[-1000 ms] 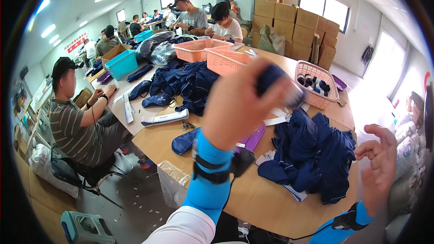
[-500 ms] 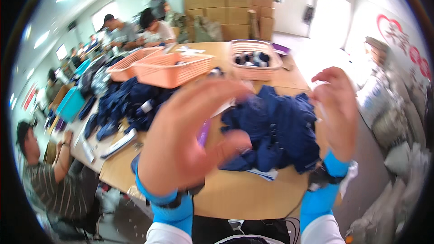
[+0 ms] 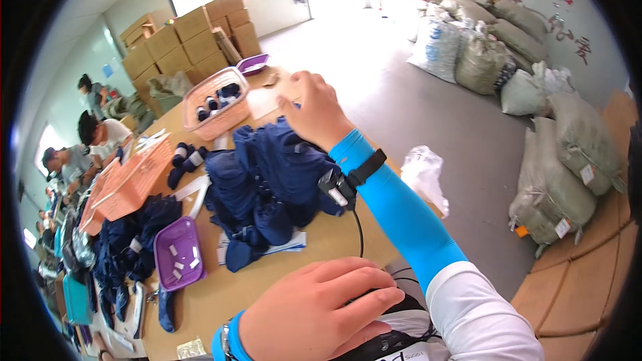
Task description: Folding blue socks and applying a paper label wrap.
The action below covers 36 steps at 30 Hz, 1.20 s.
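Note:
A big heap of navy socks (image 3: 267,167) lies on the table in front of me. Just past its right side, my right hand (image 3: 317,110) is raised over the table edge, fingers curled toward the thumb. A small dark bit shows at the fingertips, too little to name. Low in front of my body is my left hand (image 3: 314,311), back up, its fingers loosely stretched and the thumb apart; no object shows in it. White paper sheets (image 3: 294,242) stick out from under the heap. Left of it sits a purple tray (image 3: 160,261) holding small white pieces.
A peach basket (image 3: 190,103) with rolled socks stands beyond the heap, near a purple dish (image 3: 253,64). More peach baskets (image 3: 137,180) are at left, where people work. A white plastic bag (image 3: 422,177) hangs at the table's right edge. Stuffed sacks (image 3: 545,184) line the right wall.
The view has swung to the right, and the sacks show more fully. My left hand has dropped toward my body; my right hand has moved past the heap, its fingers curling in.

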Each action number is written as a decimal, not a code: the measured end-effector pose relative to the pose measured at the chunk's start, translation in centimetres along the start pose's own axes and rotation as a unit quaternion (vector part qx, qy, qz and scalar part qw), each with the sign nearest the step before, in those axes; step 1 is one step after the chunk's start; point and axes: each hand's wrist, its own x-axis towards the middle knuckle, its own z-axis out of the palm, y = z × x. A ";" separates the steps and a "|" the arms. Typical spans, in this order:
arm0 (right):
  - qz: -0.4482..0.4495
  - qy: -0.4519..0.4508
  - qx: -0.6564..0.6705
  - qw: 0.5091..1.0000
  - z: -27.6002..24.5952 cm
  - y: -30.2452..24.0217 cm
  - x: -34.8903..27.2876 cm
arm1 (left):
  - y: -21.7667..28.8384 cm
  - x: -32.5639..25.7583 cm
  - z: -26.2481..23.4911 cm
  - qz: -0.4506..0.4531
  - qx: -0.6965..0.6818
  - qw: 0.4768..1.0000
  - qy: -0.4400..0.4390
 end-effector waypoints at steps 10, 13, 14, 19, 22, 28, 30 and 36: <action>0.130 0.129 -0.309 0.933 -5.3 19.9 -7.6 | -1.5 5.7 7.7 0.111 -0.106 0.988 0.037; 0.264 0.089 -0.278 0.920 -4.9 18.5 -9.6 | -2.0 5.3 9.1 0.103 -0.095 0.988 0.065; 0.263 0.087 -0.288 0.917 -5.4 18.8 -9.7 | -2.2 5.4 9.6 0.102 -0.098 0.987 0.080; 0.337 -0.010 -0.301 0.892 -5.5 17.9 -9.7 | -1.9 5.6 10.8 0.065 -0.080 0.988 0.114; 0.375 -0.056 -0.294 0.877 -5.7 17.9 -9.4 | -2.3 6.1 11.7 0.025 -0.031 0.985 0.165; 0.412 -0.115 -0.251 0.868 -3.7 19.9 -9.7 | 0.0 4.7 11.4 0.002 -0.022 0.986 0.162; 0.415 -0.106 -0.263 0.864 -7.2 24.3 -9.7 | 2.3 4.9 10.4 0.052 -0.077 0.987 0.134; 0.339 -0.289 -0.286 0.849 -4.6 18.3 -9.5 | 1.8 2.9 9.7 0.073 -0.128 0.986 0.083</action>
